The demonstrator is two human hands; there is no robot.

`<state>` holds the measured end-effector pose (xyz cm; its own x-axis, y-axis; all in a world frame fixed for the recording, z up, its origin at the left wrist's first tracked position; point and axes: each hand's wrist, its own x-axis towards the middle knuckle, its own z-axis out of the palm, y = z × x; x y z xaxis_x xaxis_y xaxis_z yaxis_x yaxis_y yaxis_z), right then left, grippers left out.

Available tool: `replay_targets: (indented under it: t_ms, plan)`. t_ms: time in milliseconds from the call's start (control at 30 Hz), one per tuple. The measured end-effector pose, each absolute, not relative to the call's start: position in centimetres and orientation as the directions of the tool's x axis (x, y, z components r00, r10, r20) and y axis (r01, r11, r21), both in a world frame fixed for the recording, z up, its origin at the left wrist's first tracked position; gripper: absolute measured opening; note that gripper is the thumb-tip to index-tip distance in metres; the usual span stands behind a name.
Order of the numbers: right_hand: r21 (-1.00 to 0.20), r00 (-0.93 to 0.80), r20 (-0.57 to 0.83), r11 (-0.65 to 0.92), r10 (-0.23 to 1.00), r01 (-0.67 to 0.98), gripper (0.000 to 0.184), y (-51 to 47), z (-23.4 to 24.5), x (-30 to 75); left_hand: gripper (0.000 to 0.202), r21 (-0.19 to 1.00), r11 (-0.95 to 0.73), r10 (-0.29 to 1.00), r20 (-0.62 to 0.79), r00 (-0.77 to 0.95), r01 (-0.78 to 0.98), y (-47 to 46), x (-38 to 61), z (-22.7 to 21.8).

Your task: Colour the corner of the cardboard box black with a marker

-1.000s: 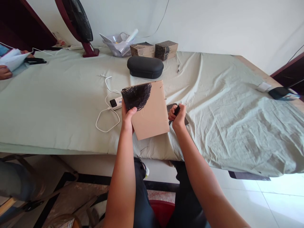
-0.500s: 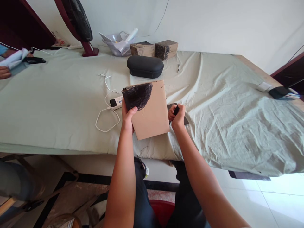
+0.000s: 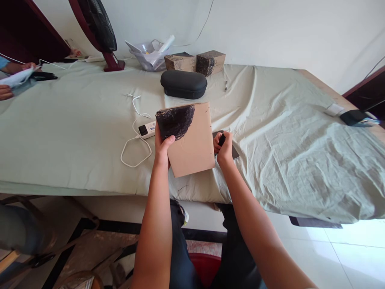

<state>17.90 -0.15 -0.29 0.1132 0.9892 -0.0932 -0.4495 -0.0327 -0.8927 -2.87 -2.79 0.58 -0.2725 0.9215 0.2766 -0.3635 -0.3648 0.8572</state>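
Observation:
My left hand (image 3: 164, 145) is closed on the left edge of a brown cardboard box (image 3: 194, 150), thumb on its front face. The box is tilted above the sheet, and dense black scribble covers its upper left corner. Just off the box's right edge, my right hand (image 3: 225, 148) is wrapped round a black marker (image 3: 221, 139). Most of the marker is hidden by the fingers, and its tip does not show. Behind the right hand lies a dark flat phone-like object (image 3: 235, 153) on the sheet.
Beyond the box stand a black hard case (image 3: 183, 84), two scribbled cardboard boxes (image 3: 210, 63), a plastic basket (image 3: 147, 60) and a fan (image 3: 112, 60). A white power strip (image 3: 148, 130) with a looped cable lies left. At far left, another person's hands hold something white (image 3: 18, 77).
The box has shifted very slightly right at its top, with my left hand. My right hand has moved slightly left. At far left, the other person's white item has lowered and flattened.

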Motion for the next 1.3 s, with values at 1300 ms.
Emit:
replay_targets:
  t_ms: [1300]
  plan:
    - [-0.971, 0.179, 0.003, 0.045, 0.984, -0.235, 0.027, -0.36, -0.02, 17.41, 0.09, 0.881, -0.337, 0.934, 0.269, -0.234, -0.331, -2.67, -2.89, 0.16]
